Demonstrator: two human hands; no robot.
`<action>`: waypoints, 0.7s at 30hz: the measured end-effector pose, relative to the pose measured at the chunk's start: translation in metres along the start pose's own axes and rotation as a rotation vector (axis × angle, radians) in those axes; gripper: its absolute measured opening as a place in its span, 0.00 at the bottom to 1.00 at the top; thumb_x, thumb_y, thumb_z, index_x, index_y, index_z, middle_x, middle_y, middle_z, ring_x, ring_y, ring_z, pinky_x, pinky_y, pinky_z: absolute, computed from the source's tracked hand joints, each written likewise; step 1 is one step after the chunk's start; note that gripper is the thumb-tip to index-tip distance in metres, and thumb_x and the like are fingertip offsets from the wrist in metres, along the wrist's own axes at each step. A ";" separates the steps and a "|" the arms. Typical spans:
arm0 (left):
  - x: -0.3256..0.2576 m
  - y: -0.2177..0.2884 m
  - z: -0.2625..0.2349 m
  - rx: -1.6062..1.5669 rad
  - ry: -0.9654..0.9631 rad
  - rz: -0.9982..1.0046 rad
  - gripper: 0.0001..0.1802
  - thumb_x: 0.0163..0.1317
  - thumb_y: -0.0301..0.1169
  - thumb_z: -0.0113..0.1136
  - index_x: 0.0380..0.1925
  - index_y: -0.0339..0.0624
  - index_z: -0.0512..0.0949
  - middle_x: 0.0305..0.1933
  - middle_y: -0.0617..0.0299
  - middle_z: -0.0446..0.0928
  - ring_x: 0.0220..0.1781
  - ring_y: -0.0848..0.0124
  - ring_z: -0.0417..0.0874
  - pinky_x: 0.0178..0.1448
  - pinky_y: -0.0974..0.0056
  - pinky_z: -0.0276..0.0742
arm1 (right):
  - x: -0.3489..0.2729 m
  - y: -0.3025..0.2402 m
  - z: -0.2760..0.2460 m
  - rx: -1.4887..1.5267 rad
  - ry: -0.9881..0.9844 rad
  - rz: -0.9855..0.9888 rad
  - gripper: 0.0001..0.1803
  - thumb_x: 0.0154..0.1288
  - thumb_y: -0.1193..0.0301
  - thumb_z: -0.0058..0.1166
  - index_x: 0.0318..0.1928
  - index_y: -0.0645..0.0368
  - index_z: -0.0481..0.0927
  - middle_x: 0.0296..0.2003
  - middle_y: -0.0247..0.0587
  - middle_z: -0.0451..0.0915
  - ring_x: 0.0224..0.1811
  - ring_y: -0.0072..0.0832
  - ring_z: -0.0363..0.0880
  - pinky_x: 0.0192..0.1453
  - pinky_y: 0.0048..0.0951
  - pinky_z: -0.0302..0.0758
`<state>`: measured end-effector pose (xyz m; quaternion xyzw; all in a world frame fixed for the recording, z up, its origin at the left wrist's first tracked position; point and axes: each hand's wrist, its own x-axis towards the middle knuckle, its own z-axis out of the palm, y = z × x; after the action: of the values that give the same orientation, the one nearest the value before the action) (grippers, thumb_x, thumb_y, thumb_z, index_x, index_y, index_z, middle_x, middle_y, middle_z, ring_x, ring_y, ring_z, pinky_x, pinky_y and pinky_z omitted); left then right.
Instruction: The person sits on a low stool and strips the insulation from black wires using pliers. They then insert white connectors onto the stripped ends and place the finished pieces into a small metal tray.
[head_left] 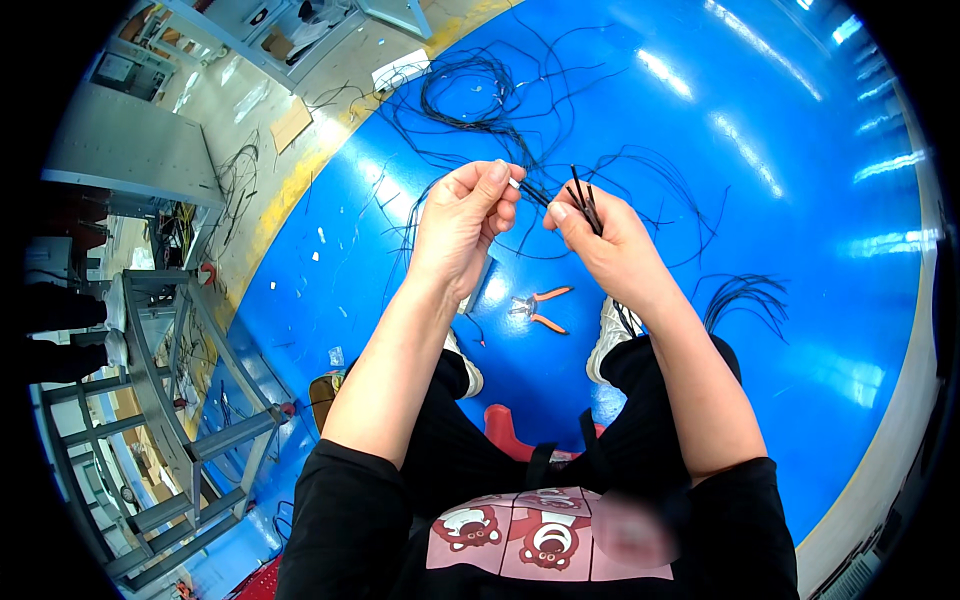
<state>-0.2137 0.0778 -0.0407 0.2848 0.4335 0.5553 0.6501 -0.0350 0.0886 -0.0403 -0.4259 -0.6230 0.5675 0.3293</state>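
Note:
My right hand (607, 240) is closed round a bundle of black wires (583, 200), whose short cut ends stick up past the thumb. Between the two hands several of the black wires run across. My left hand (465, 222) pinches at their left end, where a small white piece (515, 183) shows by the thumb tip; whether it is a sleeve or a label I cannot tell. Below the hands, orange-handled pliers (548, 308) lie on the blue floor with their handles spread.
A large coil of black wire (470, 95) lies on the floor ahead, with loose strands around it. Another wire bunch (748, 295) is at the right. On the left stand a grey metal frame (175, 420) and a cabinet (130, 140). Another person's feet (115, 330) show at far left.

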 end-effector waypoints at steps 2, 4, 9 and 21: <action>0.000 0.001 0.001 0.013 0.019 0.018 0.15 0.67 0.37 0.59 0.41 0.35 0.77 0.27 0.69 0.76 0.25 0.84 0.73 0.29 0.79 0.69 | -0.001 -0.001 0.000 -0.008 -0.003 -0.007 0.10 0.69 0.67 0.51 0.34 0.61 0.75 0.21 0.27 0.69 0.24 0.14 0.61 0.26 0.22 0.60; 0.000 0.001 0.001 0.023 0.017 0.032 0.14 0.67 0.37 0.59 0.41 0.35 0.78 0.27 0.69 0.76 0.25 0.84 0.72 0.28 0.78 0.67 | -0.001 -0.001 0.000 -0.011 0.002 -0.014 0.10 0.69 0.66 0.51 0.34 0.61 0.75 0.21 0.27 0.68 0.23 0.14 0.60 0.26 0.22 0.60; -0.001 0.002 -0.001 0.032 -0.026 0.027 0.14 0.66 0.37 0.59 0.40 0.36 0.79 0.25 0.69 0.76 0.24 0.83 0.70 0.28 0.78 0.65 | -0.002 -0.005 -0.001 -0.014 0.010 -0.010 0.11 0.70 0.66 0.50 0.33 0.60 0.75 0.20 0.27 0.68 0.22 0.14 0.59 0.25 0.23 0.59; -0.001 0.005 -0.001 0.241 -0.017 0.053 0.13 0.65 0.37 0.61 0.38 0.37 0.80 0.23 0.71 0.75 0.22 0.85 0.69 0.27 0.79 0.63 | -0.003 -0.006 0.001 -0.088 0.040 -0.030 0.10 0.69 0.67 0.52 0.35 0.63 0.76 0.19 0.34 0.69 0.22 0.19 0.63 0.25 0.26 0.61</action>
<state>-0.2171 0.0777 -0.0371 0.3770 0.4839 0.5139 0.5997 -0.0355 0.0856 -0.0346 -0.4419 -0.6469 0.5259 0.3313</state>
